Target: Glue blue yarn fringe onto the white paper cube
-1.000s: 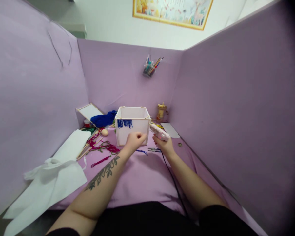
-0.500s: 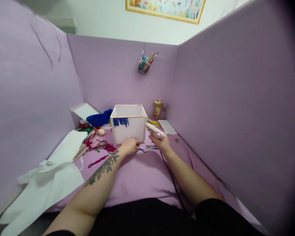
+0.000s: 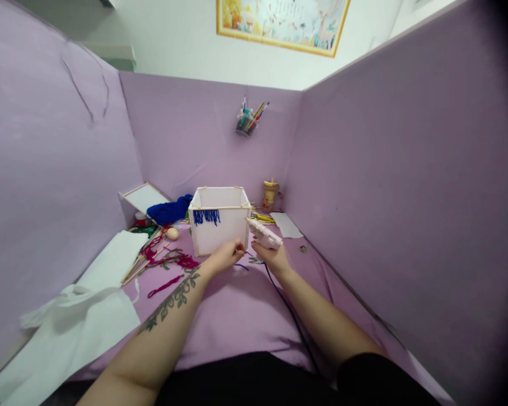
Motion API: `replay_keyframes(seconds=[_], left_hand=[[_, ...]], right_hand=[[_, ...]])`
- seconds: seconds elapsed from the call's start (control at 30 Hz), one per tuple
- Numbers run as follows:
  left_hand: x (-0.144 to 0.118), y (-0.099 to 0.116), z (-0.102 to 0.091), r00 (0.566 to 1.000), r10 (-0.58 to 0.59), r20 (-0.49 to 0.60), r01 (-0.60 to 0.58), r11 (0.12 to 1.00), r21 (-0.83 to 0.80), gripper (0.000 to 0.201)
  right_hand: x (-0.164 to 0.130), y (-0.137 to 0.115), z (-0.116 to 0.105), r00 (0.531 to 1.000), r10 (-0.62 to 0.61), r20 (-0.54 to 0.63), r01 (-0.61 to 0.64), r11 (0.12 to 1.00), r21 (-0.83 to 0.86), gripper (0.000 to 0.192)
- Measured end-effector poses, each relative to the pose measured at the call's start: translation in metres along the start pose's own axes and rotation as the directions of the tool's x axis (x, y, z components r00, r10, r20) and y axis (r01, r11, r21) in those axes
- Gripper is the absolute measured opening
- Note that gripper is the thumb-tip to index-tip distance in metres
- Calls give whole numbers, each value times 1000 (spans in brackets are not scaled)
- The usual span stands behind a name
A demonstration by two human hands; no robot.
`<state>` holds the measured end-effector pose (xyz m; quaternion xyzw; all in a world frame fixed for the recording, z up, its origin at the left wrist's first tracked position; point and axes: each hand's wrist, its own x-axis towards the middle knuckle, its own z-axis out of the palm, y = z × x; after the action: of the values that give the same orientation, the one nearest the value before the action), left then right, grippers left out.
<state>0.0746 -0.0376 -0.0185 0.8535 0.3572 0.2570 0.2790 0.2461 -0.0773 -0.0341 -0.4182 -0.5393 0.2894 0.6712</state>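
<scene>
An open white box (image 3: 211, 239) with thin wooden edging stands on the pink cloth. Short blue yarn strands (image 3: 206, 217) cover the upper left of its front face. My left hand (image 3: 231, 254) is before the box's lower right corner, thumb and fingers pinched on a strand of blue yarn (image 3: 248, 253). Another blue piece lies on the cloth just below. My right hand (image 3: 271, 256) is wrapped round a pale glue gun (image 3: 266, 234), its nozzle near the box's right edge. The gun's black cord runs down toward me. Scissors (image 3: 255, 260) lie between the hands, partly hidden.
To the left lie magenta yarn (image 3: 182, 259), wooden sticks (image 3: 138, 269), a blue yarn skein (image 3: 169, 210), a framed white panel (image 3: 146, 196) and white fabric (image 3: 88, 304). Behind right are a yellow-topped pot (image 3: 270, 194) and white sheet (image 3: 287, 225). Purple walls (image 3: 364, 169) enclose the space.
My left hand has lifted slightly, and a blue strand now shows at its fingertips. The right hand with the glue gun stays near the box's edge. The view has tilted up a little.
</scene>
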Motion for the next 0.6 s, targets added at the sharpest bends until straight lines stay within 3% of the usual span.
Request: replay_keyframes(seconds=[0.1, 0.2, 0.3, 0.5, 0.6], left_hand=[[3, 2, 2, 993, -34, -116, 11, 981, -195, 12], [4, 5, 3, 990, -70, -125, 25, 945, -327, 20], [5, 5, 5, 989, -51, -139, -5, 925, -381, 27], [8, 4, 8, 986, -98, -135, 10, 844, -537, 30], [8, 5, 7, 981, -117, -157, 17, 851, -525, 28]], right_hand=[[-2, 2, 3, 999, 31, -28, -30, 999, 32, 36], [-4, 3, 6, 998, 53, 18, -54, 997, 53, 34], [-4, 3, 9, 997, 53, 61, -55, 998, 33, 36], [-3, 2, 10, 999, 50, 4, -50, 998, -32, 34], [-2, 0, 9, 998, 66, -15, -67, 996, -55, 34]])
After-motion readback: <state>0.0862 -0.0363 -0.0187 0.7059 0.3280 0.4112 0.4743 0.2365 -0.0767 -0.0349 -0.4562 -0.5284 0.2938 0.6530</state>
